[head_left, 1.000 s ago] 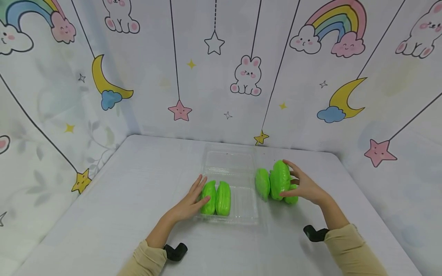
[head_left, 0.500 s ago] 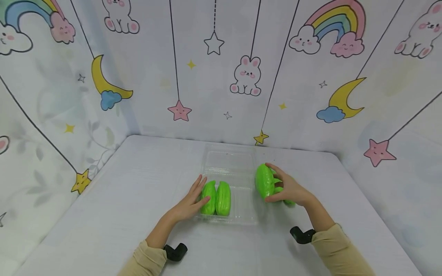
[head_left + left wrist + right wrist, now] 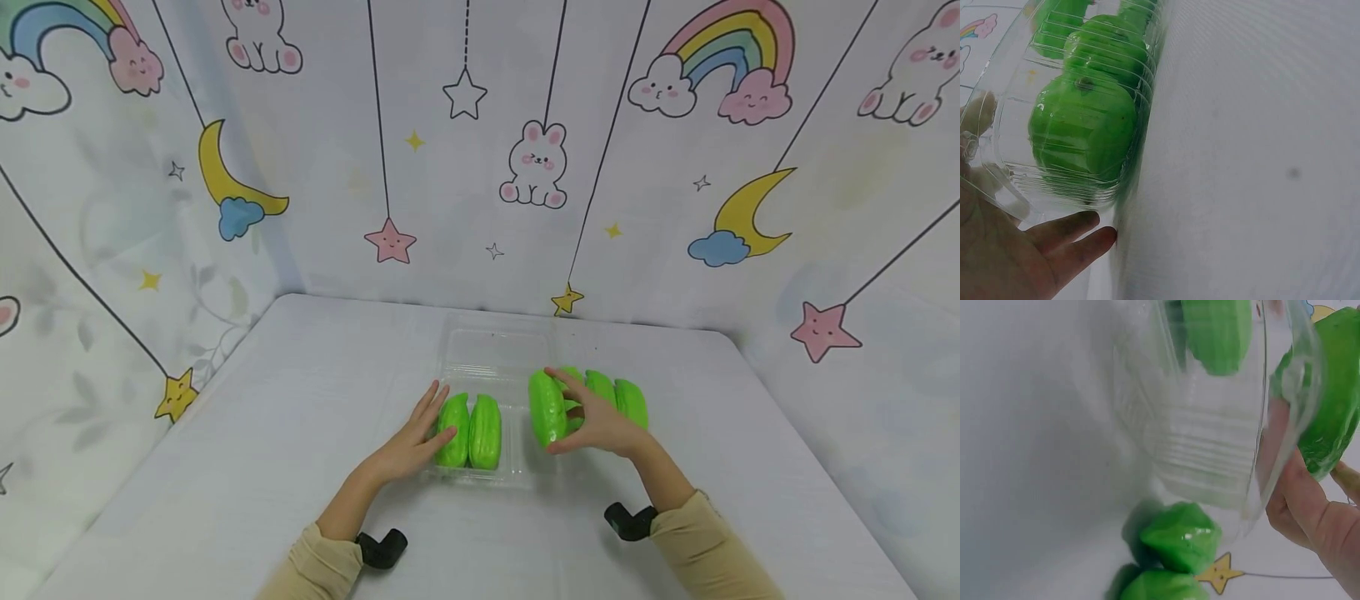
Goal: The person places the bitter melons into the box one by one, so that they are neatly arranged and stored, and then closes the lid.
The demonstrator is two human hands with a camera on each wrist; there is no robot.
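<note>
A clear plastic clamshell box stands in the middle of the white table, its lid folded back. Two glossy green, long fruit-like pieces lie side by side in its left half. My left hand rests at the box's left side, fingers extended and thumb over the rim; its fingers also show by the box wall in the left wrist view. My right hand holds another green fruit-like piece by its two ends, upright over the box's right edge. The right wrist view shows this held piece above the rim.
Several more green pieces sit in a row right of the box, partly hidden by the right hand. The lid lies flat toward the back. A cartoon-printed cloth hangs behind the table.
My right hand has carried the green piece leftward from the row at the right to the box's right edge, uncovering the pieces behind it. The left hand has stayed in place.
</note>
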